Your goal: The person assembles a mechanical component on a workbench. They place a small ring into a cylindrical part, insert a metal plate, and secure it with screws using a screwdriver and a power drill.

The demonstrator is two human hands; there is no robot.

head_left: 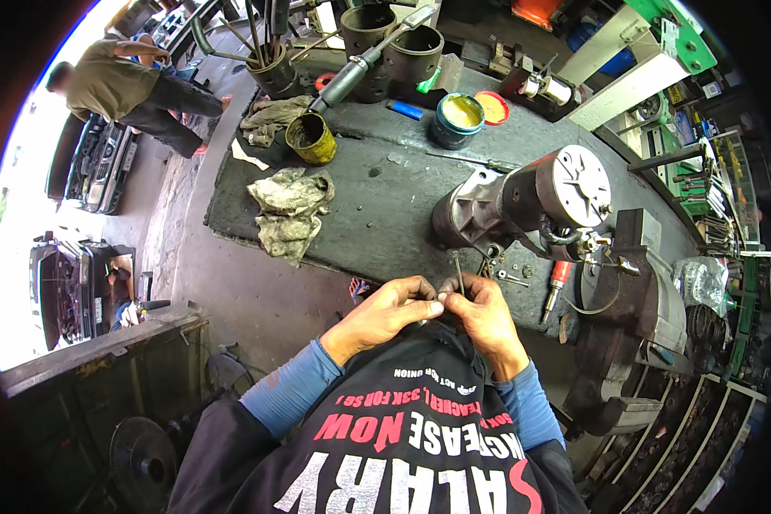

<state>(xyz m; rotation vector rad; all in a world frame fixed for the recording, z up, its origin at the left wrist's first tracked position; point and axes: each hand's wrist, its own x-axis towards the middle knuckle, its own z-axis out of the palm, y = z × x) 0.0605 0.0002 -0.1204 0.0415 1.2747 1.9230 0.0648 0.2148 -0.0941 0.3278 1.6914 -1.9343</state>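
Observation:
My left hand [387,315] and my right hand [481,319] meet close to my body, just off the bench's front edge. A thin metal rod with a small head, like a long bolt [459,272], stands up from the closed fingers of my right hand. The fingers of my left hand are pinched together against the right fingertips. What they hold is hidden. Just beyond my hands, a starter motor [522,201] lies on the dark workbench [377,206]. Small bolts and loose fittings [507,274] lie beside it, near a red-handled screwdriver [560,276].
A heavy bench vise [630,308] stands at the right. Grease fills a blue tub [459,122] beside its red lid [493,108]. Further left are a yellow-stained can [311,139] and dirty rags [291,210]. A person [137,86] stands near vehicles at far left.

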